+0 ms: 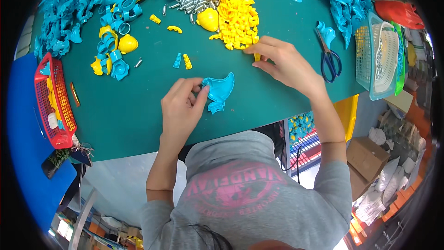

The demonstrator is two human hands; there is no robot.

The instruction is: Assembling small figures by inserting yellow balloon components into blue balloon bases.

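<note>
My left hand (179,104) pinches the edge of a blue plastic shell half (220,89), its hollow side facing up. The shell has a curved, pointed end at the top and a small foot-like end below. To the right, my right hand (286,62) is closed, thumb and fingers around a small yellow plastic piece (257,57). That hand is beside the lower edge of a pile of small yellow pieces (238,16). Between the hands and the pile lie a small blue strip (177,60) and a small yellow strip (187,61).
Heaps of blue parts (64,14) line the table's far side, with metal pins (196,3) and a yellow dome (207,20) near the middle. Scissors (329,62) lie at right beside plastic baskets (370,60). A red basket (55,106) sits at the left edge.
</note>
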